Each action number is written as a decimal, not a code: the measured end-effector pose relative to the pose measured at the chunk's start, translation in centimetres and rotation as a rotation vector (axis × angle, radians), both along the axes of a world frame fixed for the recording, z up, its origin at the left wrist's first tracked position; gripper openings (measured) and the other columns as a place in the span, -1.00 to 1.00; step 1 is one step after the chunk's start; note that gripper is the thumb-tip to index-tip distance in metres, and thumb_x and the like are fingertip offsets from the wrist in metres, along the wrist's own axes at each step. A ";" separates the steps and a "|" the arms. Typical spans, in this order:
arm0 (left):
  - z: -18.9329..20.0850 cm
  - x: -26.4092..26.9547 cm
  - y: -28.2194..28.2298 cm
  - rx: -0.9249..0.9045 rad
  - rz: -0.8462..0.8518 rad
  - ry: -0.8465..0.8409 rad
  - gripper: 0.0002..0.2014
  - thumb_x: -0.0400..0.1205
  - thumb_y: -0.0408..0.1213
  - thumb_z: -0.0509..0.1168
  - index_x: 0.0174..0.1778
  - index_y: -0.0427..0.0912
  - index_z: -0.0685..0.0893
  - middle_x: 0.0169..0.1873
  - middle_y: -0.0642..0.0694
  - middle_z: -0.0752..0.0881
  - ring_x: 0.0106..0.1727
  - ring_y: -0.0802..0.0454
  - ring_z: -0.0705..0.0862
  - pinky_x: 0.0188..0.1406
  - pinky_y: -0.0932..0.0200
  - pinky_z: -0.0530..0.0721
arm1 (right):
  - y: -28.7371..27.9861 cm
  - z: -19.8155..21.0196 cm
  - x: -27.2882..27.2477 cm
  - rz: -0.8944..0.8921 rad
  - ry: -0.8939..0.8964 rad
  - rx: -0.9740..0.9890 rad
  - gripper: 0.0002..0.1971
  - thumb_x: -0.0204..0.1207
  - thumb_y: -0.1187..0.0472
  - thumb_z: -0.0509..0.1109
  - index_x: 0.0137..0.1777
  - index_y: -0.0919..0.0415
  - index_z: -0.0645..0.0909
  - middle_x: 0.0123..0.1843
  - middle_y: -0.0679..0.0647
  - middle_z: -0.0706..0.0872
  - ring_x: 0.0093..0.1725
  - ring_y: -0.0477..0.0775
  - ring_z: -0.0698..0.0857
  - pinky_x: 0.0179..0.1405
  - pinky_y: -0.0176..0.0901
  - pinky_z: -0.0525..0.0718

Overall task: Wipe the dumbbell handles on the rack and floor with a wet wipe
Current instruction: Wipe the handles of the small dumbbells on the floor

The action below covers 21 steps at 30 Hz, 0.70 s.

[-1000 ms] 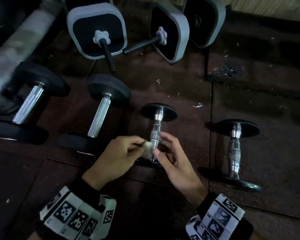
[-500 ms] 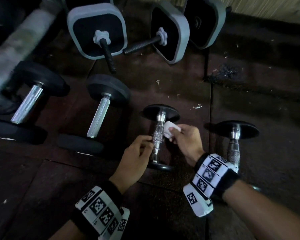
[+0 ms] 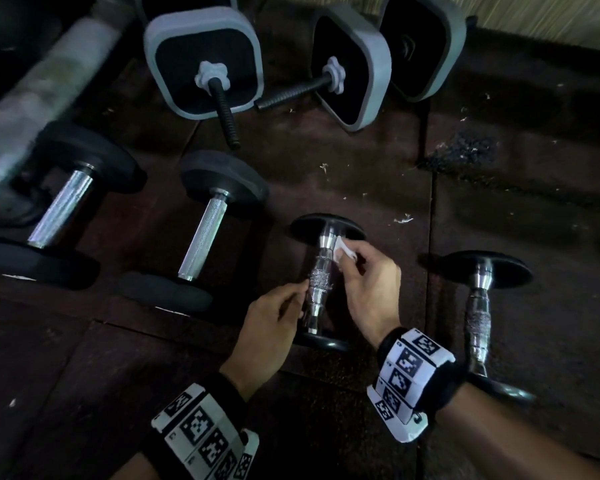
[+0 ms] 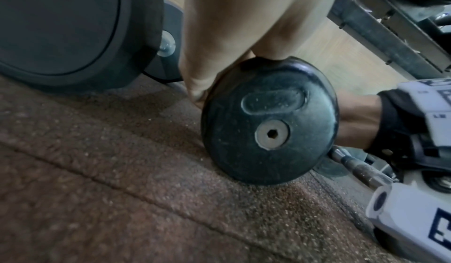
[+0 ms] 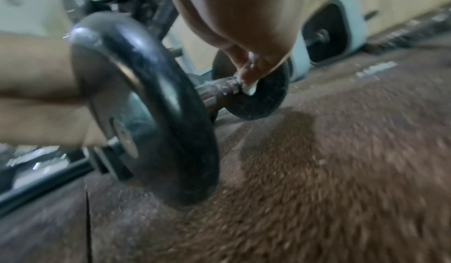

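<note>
A small dumbbell [image 3: 317, 282] with a chrome handle and black round plates lies on the floor in the middle of the head view. My right hand [image 3: 349, 258] pinches a white wet wipe [image 3: 343, 249] against the handle's far end, just below the far plate. My left hand [image 3: 300, 294] grips the knurled middle of the handle from the left. In the right wrist view the wipe [image 5: 250, 88] sits under my fingertips on the handle [image 5: 214, 91]. The left wrist view shows the near plate [image 4: 268, 124], which hides my fingertips.
Another small chrome dumbbell [image 3: 478, 317] lies to the right. Two larger dumbbells [image 3: 205, 233] [image 3: 59, 209] lie to the left. Square grey-rimmed dumbbells [image 3: 205, 64] [image 3: 350, 71] lie at the back. A metal rack post [image 3: 42, 95] runs along the upper left. The floor is dark rubber matting [image 3: 361, 150].
The wipe has passed from my left hand to my right. My right hand has carried it up the handle toward the far plate. My left hand stays at the handle's middle.
</note>
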<state>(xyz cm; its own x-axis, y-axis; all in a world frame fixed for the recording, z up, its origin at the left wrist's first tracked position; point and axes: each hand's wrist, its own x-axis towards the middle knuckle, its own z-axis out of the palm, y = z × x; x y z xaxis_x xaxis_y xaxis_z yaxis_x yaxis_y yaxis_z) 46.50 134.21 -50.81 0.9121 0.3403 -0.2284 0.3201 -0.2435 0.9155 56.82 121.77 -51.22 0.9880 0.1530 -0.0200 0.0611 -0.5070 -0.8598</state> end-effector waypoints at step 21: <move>-0.5 0.5 0.8 0.118 -0.035 -0.034 -0.74 0.72 -0.33 0.32 0.31 -0.15 0.74 0.10 -0.09 0.77 0.01 0.14 0.74 0.21 0.27 0.64 | 0.7 2.3 -0.1 0.244 -0.094 -0.177 -0.82 0.68 0.32 0.39 0.14 0.17 0.81 -0.03 0.06 0.68 -0.18 -0.16 0.65 -0.09 -0.55 0.58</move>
<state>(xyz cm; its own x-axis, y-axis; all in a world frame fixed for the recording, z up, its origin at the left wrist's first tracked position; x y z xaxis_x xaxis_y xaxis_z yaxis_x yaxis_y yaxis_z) 47.03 135.00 -51.27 0.9305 0.3309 -0.1573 0.2788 -0.3611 0.8899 56.70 122.46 -48.89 0.9215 0.3877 0.0222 0.2742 -0.6092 -0.7441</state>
